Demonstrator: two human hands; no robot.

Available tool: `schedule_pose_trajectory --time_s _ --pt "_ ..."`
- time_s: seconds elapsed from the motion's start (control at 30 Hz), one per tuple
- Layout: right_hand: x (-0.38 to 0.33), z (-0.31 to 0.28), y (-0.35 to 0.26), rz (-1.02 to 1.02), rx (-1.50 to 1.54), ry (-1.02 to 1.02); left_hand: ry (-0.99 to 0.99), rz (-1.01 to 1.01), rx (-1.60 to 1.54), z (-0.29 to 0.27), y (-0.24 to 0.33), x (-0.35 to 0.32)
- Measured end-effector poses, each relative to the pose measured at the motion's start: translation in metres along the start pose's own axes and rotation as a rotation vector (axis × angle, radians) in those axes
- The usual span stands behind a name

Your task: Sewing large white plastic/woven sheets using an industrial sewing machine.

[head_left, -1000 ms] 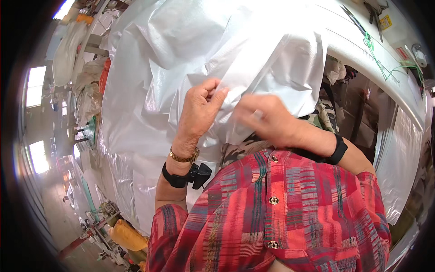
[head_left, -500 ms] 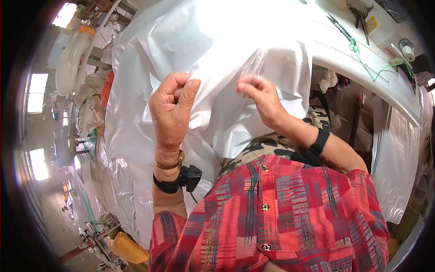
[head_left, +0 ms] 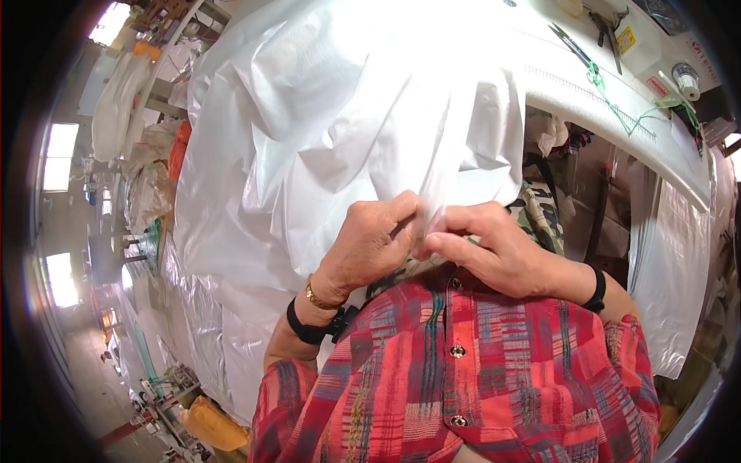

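A large, shiny white plastic sheet (head_left: 309, 139) lies in loose folds over the table and hangs down toward my lap. My left hand (head_left: 374, 241) is closed, its fingers pinching the sheet's gathered near edge close to my shirt front. Right beside it, my right hand (head_left: 494, 251) is closed too, thumb and forefinger pressed on the same narrow strip of sheet. The two hands almost touch, and motion smears the fingertips and the material between them.
At the right, the white table (head_left: 579, 92) has a ruler scale along its curved edge. Scissors (head_left: 570, 42) with green cord (head_left: 617, 112), a white spool (head_left: 686, 81) and a whitish container (head_left: 639, 48) sit on it. More plastic sheeting (head_left: 671, 270) hangs below.
Both hands have come down toward my body and together, from well apart to nearly touching. The sheet's near edge has been drawn down between them, and its folds have shifted.
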State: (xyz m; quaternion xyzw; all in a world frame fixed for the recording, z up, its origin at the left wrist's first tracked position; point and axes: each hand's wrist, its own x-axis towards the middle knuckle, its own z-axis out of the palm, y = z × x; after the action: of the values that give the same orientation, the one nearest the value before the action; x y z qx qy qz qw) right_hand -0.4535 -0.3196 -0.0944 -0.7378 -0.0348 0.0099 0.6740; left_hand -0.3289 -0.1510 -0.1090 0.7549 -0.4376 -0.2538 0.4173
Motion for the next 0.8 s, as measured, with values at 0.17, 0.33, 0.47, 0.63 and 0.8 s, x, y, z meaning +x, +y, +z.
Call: schedule_pose_trajectory --time_s 0.17,0.33,0.47,0.63,0.8 --pt "-0.004 0.006 0.019 0.197 -0.026 -0.093 -0.033 -0.064 -0.185 0.004 -0.016 -0.003" --pt "-0.004 0.015 0.008 -0.122 -0.204 0.044 0.033 -0.057 -0.56 0.017 -0.017 -0.004" --pt "-0.003 0.023 0.02 0.043 -0.468 -0.16 -0.053 -0.151 -0.393 0.011 -0.019 -0.002" --pt "0.003 0.029 0.014 -0.052 -0.523 -0.09 0.025 -0.032 -0.327 0.017 -0.028 0.003" --pt "0.014 0.036 0.019 0.021 -0.67 -0.291 -0.016 -0.078 -0.433 0.017 -0.034 0.005"
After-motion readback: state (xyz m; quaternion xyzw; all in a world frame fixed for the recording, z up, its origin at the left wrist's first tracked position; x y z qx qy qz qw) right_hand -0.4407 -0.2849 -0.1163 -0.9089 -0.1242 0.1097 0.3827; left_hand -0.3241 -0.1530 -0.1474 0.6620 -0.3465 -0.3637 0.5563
